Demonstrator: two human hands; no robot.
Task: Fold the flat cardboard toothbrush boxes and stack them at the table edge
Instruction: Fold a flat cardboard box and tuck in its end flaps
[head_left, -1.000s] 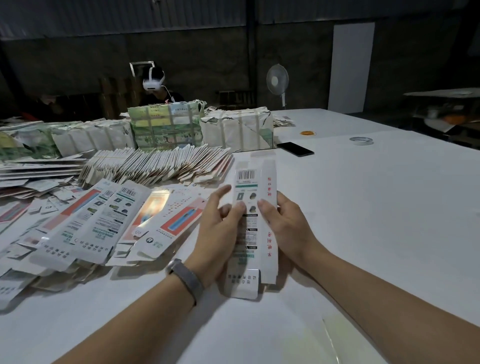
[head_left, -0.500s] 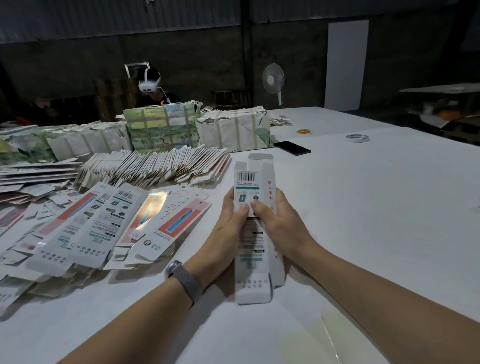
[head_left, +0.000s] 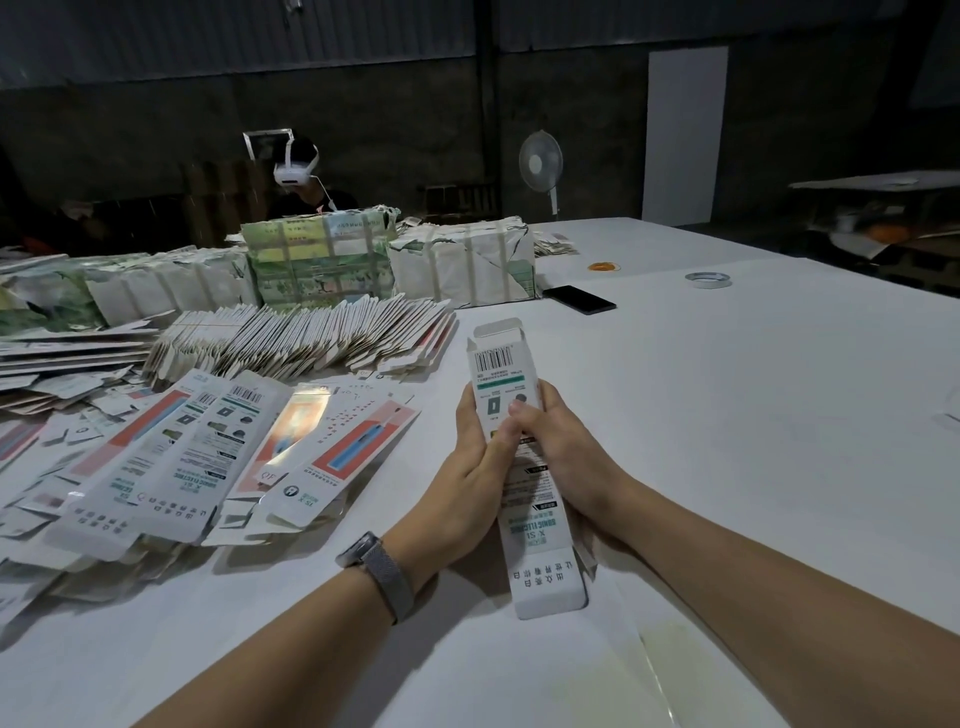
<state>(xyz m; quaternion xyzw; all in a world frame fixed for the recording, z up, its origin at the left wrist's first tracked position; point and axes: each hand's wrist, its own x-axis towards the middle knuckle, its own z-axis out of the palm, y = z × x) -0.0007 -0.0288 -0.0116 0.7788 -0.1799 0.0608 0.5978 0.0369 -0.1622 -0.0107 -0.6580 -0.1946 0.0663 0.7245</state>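
A long white toothbrush box (head_left: 540, 551) with a barcode and green stripe near its far end is held lengthwise over the white table (head_left: 753, 415). My left hand (head_left: 470, 467) grips its left side and my right hand (head_left: 561, 452) grips its right side, both thumbs pressing on the printed top face. Its far end flap stands open. Flat unfolded boxes (head_left: 171, 467) lie fanned out in a loose pile to the left. Behind them a row of white folded boxes (head_left: 301, 338) leans in an overlapping line.
Wrapped bundles (head_left: 462, 265) stand at the back of the table, with a person wearing a white headset (head_left: 296, 166) behind them. A black phone (head_left: 578, 299), a tape roll (head_left: 708, 279) and an orange rubber band (head_left: 604, 266) lie further right. A fan (head_left: 541, 166) stands beyond.
The box has narrowed from a wider flat shape as both hands squeezed its sides inward. My hands moved closer together and my thumbs now meet on its top face.
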